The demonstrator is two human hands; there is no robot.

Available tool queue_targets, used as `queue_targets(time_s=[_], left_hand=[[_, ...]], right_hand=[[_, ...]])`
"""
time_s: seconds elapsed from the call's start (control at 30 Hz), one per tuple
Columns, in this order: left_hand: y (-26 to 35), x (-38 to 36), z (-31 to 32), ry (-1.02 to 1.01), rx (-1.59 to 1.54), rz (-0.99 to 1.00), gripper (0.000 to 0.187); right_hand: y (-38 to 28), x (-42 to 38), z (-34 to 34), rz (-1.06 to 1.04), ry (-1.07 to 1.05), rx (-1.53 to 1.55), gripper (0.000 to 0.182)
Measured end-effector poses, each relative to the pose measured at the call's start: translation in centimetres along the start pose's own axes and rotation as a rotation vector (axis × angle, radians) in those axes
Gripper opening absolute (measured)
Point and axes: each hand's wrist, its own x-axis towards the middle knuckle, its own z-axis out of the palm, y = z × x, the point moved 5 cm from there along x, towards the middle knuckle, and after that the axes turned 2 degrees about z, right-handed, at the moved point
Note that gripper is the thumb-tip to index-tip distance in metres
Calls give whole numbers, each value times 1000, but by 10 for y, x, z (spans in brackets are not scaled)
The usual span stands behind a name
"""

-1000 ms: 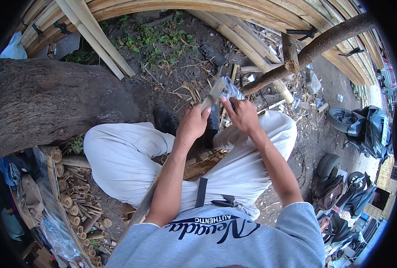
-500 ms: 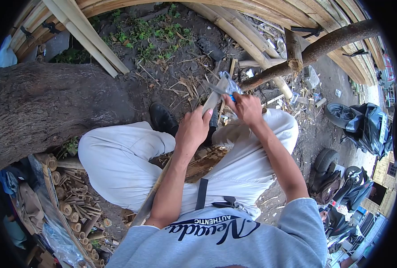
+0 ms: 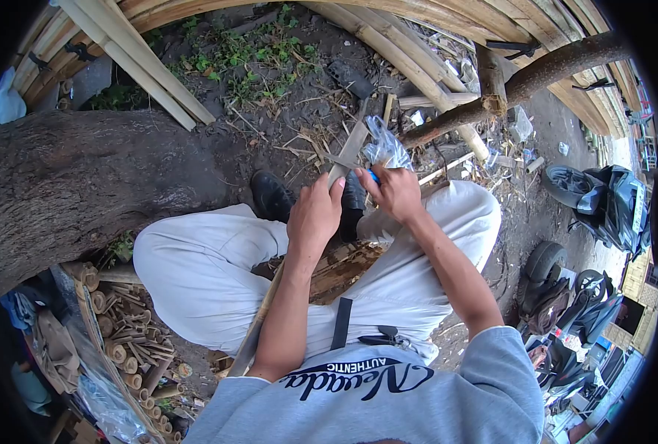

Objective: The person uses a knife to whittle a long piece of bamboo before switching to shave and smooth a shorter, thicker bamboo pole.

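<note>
My left hand is closed around a long bamboo slat, thumb along its upper face. The slat points away from me between my knees, and its near part runs back beneath my left forearm. In my right hand is a knife with a blue handle, mostly covered by the fingers. Its blade lies across the slat just beyond my left fingers. Clear crumpled plastic is just past my right hand.
A thick tree trunk lies at the left. Cut bamboo pieces are stacked at lower left. A branch slants in from upper right, near bamboo poles. Motorbikes stand at the right. Shavings litter the ground.
My right hand and the knife have moved toward my body and slightly left, bringing the blade closer to my left hand. My left hand has barely shifted and keeps its hold on the slat.
</note>
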Motion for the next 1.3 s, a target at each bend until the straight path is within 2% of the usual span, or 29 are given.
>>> queue_targets(time_s=[0.1, 0.37, 0.6, 0.67, 0.7, 0.77, 0.87, 0.9, 0.97, 1.03, 1.07, 1.13, 1.17, 1.3], left_hand=[[2, -3, -1, 25, 34, -20, 46], [11, -6, -3, 41, 81, 21, 42], [23, -10, -6, 17, 99, 14, 40], [29, -14, 1, -41, 87, 7, 40], [32, -16, 7, -98, 75, 0, 41], [30, -16, 14, -93, 87, 37, 41], [21, -3, 0, -34, 75, -20, 43], [18, -1, -6, -36, 79, -81, 43], [5, 3, -4, 17, 37, -67, 44], [1, 4, -2, 21, 16, -61, 44], [3, 3, -5, 17, -9, -45, 45], [4, 5, -9, -40, -46, -69, 45], [6, 5, -10, -91, -91, -93, 45], [1, 6, -8, -46, -108, -52, 44]], right_hand=[[-2, 3, -1, 19, -52, -46, 55], [-5, 4, -13, -51, 7, -110, 59], [6, 17, -9, 9, -2, -148, 63], [25, 35, -6, 98, 11, -221, 66], [45, 46, -4, 236, -71, -222, 72], [80, 60, -6, 410, 58, -230, 75], [91, 49, -20, 474, 181, -76, 75], [75, 45, -27, 412, 140, -85, 71], [47, 28, -18, 284, 61, -28, 63], [13, 12, -12, 70, -13, 27, 57], [6, 7, -9, 73, -14, 33, 57], [-10, -1, -4, -79, -17, -11, 54], [-11, -1, -3, -76, -17, -11, 54], [-10, 2, -1, -89, -40, -50, 55]])
